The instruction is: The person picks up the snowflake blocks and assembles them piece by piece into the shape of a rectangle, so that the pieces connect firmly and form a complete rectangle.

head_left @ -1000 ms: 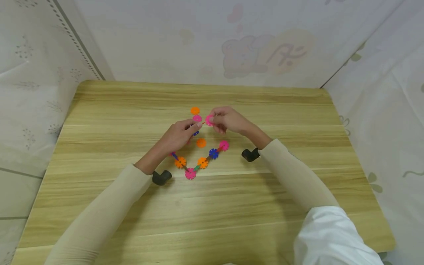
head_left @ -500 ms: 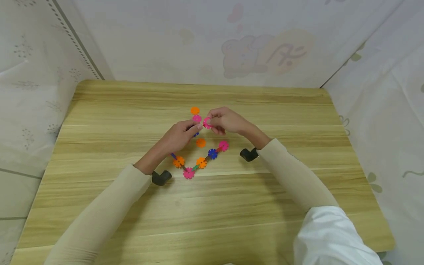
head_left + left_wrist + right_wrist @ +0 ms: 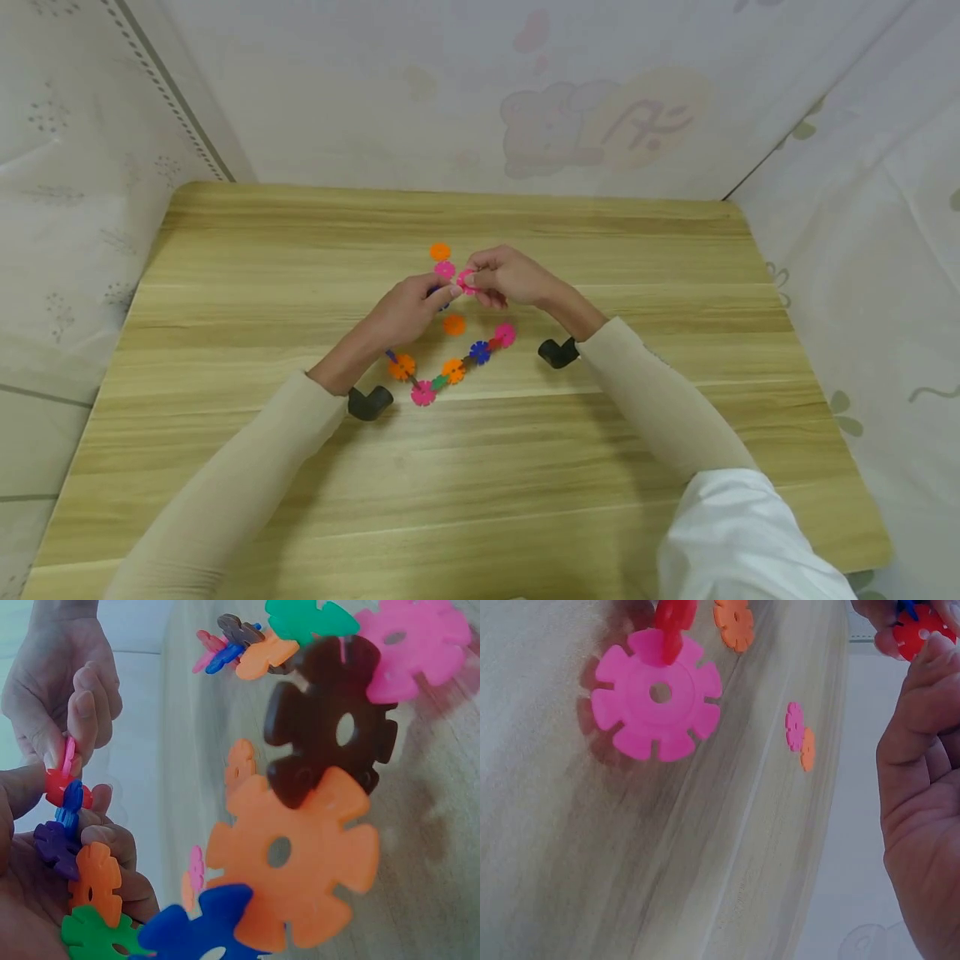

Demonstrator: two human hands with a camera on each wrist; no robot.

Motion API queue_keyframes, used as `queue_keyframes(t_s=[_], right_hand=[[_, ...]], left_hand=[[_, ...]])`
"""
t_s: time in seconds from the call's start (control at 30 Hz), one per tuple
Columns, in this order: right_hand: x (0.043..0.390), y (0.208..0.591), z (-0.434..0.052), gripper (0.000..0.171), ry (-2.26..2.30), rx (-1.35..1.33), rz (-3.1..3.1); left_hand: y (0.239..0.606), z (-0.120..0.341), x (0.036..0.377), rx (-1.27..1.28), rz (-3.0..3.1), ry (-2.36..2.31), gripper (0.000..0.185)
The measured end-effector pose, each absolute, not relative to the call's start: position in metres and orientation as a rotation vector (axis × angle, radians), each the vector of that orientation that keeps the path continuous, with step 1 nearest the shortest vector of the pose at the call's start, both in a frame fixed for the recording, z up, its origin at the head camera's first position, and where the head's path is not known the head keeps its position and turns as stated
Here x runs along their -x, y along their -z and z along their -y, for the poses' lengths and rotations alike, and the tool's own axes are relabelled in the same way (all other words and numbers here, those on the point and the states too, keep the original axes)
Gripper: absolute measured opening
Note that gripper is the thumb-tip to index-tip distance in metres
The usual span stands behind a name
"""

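Observation:
Near the table's middle, my left hand (image 3: 408,308) pinches a red notched snowflake disc (image 3: 57,789) between thumb and fingers. That red disc ends a chain of interlocked discs; its blue (image 3: 70,810), purple (image 3: 56,847), orange (image 3: 96,881) and green (image 3: 97,934) links run along the palm. My right hand (image 3: 510,277) pinches a pink disc (image 3: 466,282), its edge right at the red disc's rim. From the left hand, the chain runs down to the table and bends at a pink disc (image 3: 423,393). A pink disc (image 3: 660,694) forms its other end.
Beyond the left hand lie a loose orange disc (image 3: 440,251) and a loose pink disc (image 3: 445,269). Another orange disc (image 3: 453,324) lies inside the chain's bend. Black wrist mounts (image 3: 371,403) stick out by both sleeves. Patterned cloth walls (image 3: 360,100) stand around the wooden table (image 3: 480,517).
My right hand has moved a little left and down, bringing the pink disc up to the red one. The chain on the table has slid slightly left. My left hand keeps its grip.

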State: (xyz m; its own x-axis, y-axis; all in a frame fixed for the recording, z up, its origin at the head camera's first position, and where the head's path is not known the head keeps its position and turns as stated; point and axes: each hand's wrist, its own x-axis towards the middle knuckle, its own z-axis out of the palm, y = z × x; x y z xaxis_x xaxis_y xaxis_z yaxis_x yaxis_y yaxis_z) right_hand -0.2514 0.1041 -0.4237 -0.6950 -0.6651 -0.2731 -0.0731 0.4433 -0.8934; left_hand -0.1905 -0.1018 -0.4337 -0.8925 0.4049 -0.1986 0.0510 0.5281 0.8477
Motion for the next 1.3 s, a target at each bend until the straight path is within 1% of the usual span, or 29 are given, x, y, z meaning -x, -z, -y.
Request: queue_keyframes(t_s=[0.33,0.5,0.63,0.83,1.0,1.3], right_hand=[[0.261,0.424,-0.108,0.026,1.217,0.648,-2.051],[0.266,0.42,-0.11,0.028,1.19,0.657,-2.041],[0.274,0.418,-0.115,0.026,1.227,0.618,-2.056],[0.284,0.419,-0.113,0.031,1.293,0.541,-2.083],[0.291,0.425,-0.102,0.035,1.271,0.458,-2.16],[0.303,0.447,-0.087,0.03,1.248,0.388,-2.182]], left_hand=[[0.435,0.103,0.193,-0.329,-2.338,-1.363,0.052],[0.434,0.105,0.194,-0.296,-2.34,-1.344,0.052],[0.433,0.108,0.192,-0.269,-2.314,-1.352,0.051],[0.435,0.11,0.191,-0.232,-2.267,-1.395,0.051],[0.434,0.111,0.19,-0.236,-2.243,-1.427,0.05],[0.431,0.113,0.185,-0.18,-2.151,-1.504,0.046]])
